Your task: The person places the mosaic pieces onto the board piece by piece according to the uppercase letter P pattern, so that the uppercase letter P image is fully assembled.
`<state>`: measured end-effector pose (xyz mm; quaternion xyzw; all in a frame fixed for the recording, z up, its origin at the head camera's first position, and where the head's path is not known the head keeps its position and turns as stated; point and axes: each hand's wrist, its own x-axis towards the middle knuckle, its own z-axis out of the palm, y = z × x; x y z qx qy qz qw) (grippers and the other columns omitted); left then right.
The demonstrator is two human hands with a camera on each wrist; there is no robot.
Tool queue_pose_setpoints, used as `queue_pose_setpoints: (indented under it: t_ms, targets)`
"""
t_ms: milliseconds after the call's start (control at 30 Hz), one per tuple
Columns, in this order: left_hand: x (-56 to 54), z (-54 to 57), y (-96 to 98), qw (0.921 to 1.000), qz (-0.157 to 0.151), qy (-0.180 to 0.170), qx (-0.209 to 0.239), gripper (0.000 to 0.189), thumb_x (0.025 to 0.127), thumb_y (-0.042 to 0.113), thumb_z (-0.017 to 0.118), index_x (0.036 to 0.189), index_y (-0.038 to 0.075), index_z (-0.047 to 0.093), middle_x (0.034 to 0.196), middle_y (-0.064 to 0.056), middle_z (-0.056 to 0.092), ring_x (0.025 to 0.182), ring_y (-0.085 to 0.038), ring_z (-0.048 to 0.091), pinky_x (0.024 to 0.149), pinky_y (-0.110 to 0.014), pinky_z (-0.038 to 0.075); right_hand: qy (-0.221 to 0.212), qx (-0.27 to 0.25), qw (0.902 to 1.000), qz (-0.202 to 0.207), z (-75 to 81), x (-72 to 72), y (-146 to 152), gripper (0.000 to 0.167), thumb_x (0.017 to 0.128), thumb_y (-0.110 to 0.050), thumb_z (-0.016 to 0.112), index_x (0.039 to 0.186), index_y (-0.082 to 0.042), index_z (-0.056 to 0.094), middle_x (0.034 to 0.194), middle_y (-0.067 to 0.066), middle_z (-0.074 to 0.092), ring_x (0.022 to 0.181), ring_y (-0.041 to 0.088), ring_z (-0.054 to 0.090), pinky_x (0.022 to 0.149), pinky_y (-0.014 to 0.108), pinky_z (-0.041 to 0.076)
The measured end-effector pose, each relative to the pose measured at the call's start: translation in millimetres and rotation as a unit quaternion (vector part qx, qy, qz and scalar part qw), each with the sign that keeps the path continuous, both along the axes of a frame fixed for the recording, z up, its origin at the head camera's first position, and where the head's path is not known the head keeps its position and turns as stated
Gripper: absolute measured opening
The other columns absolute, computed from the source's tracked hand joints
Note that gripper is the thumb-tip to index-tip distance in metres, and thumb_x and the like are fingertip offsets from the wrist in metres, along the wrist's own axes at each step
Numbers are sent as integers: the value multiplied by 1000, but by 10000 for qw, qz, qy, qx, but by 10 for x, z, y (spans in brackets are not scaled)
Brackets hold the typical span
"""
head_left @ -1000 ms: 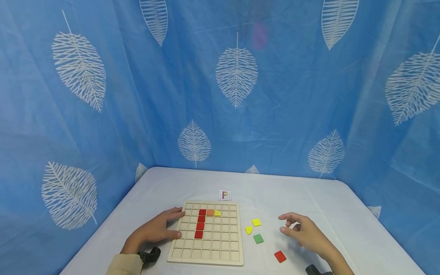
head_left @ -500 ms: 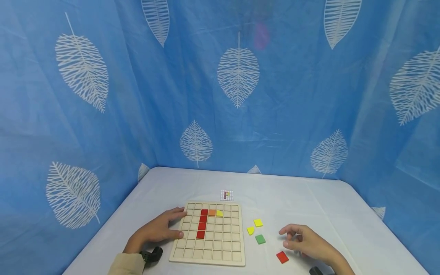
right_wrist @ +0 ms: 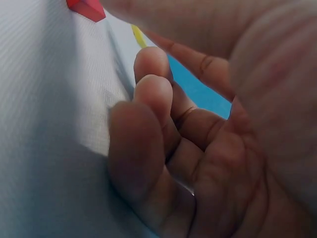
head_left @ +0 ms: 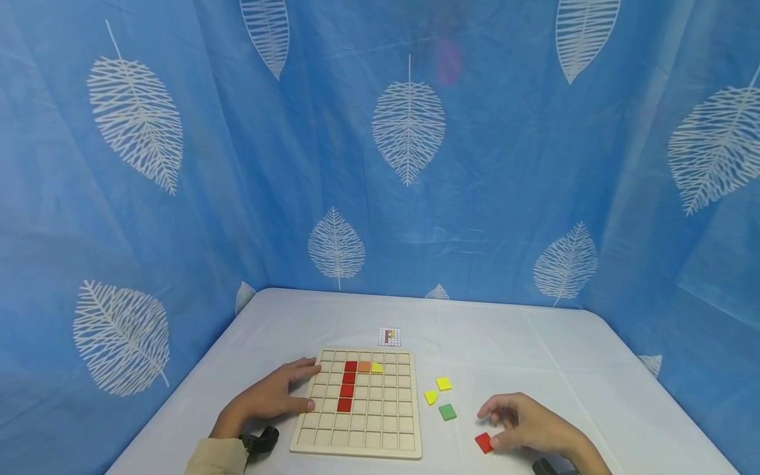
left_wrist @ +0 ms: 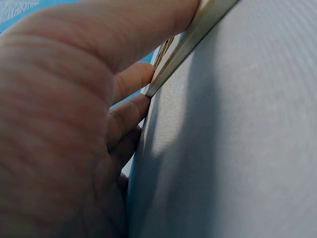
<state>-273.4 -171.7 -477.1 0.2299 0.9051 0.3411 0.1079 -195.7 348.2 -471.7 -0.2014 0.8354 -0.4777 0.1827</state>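
A wooden grid board (head_left: 380, 445) lies on the table. On it, several red square tiles (head_left: 347, 390) form a column, with an orange tile (head_left: 364, 367) and a yellow tile (head_left: 377, 368) to the right of its top. My left hand (head_left: 270, 396) rests at the board's left edge, thumb and fingertips touching the rim; the left wrist view shows its fingers (left_wrist: 130, 116) against that edge. Beside a loose red tile (head_left: 483, 443), my right hand (head_left: 531, 422) has its thumb at the tile's right side. Its index finger is apart from the tile, and other fingers are loosely bent.
Between the board and my right hand lie a yellow square tile (head_left: 444, 384), a yellow rounded tile (head_left: 430, 397) and a green tile (head_left: 448, 411). Behind the board lies a small pattern card (head_left: 389, 337). A blue leaf-patterned curtain (head_left: 475, 231) surrounds the white table (head_left: 332, 310).
My right hand has come down and nearer to me, so its thumb is now at the loose red tile. My left hand and the board have stayed put.
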Motion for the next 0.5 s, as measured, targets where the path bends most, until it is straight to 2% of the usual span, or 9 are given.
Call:
queue_pose_setpoints:
  t_ms: [167, 500]
  targets:
    - [13, 9, -5, 10000, 45, -4, -67, 81, 82, 51, 78, 149, 16, 50, 164, -11, 32, 152, -45, 21, 114, -74, 21, 101, 99, 9998, 138, -1, -1, -3, 34, 80, -15, 82, 111, -8, 71, 94, 6, 59, 64, 3, 48, 55, 21, 41]
    - [29, 24, 7, 9999, 87, 32, -103, 82, 82, 52, 78, 149, 17, 50, 164, -9, 33, 153, -44, 21, 115, -73, 21, 150, 313, 9994, 90, 2, 17, -16, 35, 78, -15, 84, 109, -11, 71, 95, 6, 60, 65, 4, 48, 55, 22, 40]
